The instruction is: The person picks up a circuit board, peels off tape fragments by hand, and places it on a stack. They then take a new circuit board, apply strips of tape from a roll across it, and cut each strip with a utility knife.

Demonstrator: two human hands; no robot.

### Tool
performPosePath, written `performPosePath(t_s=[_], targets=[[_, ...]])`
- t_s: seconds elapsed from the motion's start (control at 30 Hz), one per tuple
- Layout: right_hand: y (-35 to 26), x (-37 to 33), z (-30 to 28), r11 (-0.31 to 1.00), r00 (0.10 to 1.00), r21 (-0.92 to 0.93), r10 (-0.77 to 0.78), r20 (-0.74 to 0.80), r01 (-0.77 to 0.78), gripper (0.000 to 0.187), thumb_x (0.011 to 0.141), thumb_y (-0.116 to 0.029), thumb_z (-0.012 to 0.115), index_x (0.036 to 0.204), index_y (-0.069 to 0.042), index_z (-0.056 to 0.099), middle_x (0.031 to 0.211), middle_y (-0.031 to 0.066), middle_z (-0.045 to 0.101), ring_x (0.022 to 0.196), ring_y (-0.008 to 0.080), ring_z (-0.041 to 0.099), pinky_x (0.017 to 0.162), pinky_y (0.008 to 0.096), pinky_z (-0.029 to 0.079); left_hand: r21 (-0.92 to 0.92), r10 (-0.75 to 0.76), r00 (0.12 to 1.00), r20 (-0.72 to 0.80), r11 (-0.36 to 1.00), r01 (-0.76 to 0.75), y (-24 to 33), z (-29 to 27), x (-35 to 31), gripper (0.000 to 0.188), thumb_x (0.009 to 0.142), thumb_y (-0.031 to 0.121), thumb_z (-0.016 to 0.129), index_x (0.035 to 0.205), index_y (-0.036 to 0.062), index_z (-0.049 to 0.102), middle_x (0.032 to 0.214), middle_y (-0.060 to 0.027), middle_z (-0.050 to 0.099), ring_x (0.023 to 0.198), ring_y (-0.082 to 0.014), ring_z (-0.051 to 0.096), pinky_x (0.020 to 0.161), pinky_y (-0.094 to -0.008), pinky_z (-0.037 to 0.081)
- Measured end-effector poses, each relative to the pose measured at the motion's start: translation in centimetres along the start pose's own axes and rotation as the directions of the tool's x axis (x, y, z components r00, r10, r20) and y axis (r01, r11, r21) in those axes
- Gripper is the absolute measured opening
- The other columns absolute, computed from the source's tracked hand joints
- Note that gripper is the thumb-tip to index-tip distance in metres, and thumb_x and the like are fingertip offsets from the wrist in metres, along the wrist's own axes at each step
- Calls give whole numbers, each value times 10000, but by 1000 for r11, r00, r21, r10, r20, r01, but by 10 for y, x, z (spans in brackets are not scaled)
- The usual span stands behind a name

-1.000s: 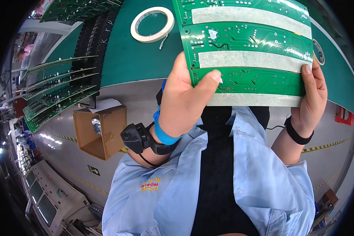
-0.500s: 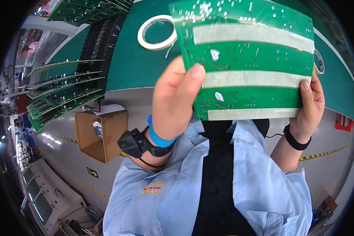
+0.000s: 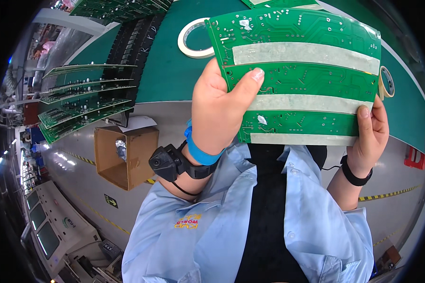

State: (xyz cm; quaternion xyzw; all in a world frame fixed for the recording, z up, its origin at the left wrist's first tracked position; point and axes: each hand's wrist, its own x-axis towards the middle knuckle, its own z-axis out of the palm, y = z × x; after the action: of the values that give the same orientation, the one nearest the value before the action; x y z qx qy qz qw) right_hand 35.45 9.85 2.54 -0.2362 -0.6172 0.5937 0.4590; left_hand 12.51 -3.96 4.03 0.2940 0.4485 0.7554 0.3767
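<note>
Head view: circuit board [image 3: 302, 79] spans left grip [image 3: 223, 103] to right grip [image 3: 370, 133].

A green circuit board [image 3: 316, 82], crossed by three pale tape strips [image 3: 307, 54], is gripped at its left edge by the left hand [image 3: 222, 104] — thumb [image 3: 248, 87] on its face — and at lower right by the right hand [image 3: 372, 134]. Beyond, a tape roll [image 3: 182, 40] is seen on a green table [image 3: 167, 80].

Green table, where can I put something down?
The table shows bare between the black rack, tape roll and left hand; another patch lies right of the right hand, below the second roll. Boards crowd the rack. The held board hides the middle.
</note>
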Motion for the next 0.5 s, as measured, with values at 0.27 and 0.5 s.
performPosePath(t_s=[0.27, 0.5], targets=[[0, 4, -4, 996, 995, 40, 77, -56, -75, 426, 973, -108, 631, 1339, 80, 522, 1169, 121, 683, 1047, 130, 635, 959, 248, 455, -36, -31, 998, 49, 999, 32, -1, 0, -3, 318, 956, 11, 593, 1268, -17, 535, 1211, -90, 651, 1072, -136, 617, 930, -300, 501], [0, 0, -4, 999, 1000, 24, 21, -9, -21, 423, 972, -104, 627, 1340, 76, 522, 1199, 123, 672, 1076, 132, 622, 977, 256, 442, -19, -10, 999, 40, 1000, 11, -4, -2, -6, 322, 964, 11, 570, 1282, -17, 523, 1214, -93, 644, 1065, -136, 617, 923, -302, 505]])
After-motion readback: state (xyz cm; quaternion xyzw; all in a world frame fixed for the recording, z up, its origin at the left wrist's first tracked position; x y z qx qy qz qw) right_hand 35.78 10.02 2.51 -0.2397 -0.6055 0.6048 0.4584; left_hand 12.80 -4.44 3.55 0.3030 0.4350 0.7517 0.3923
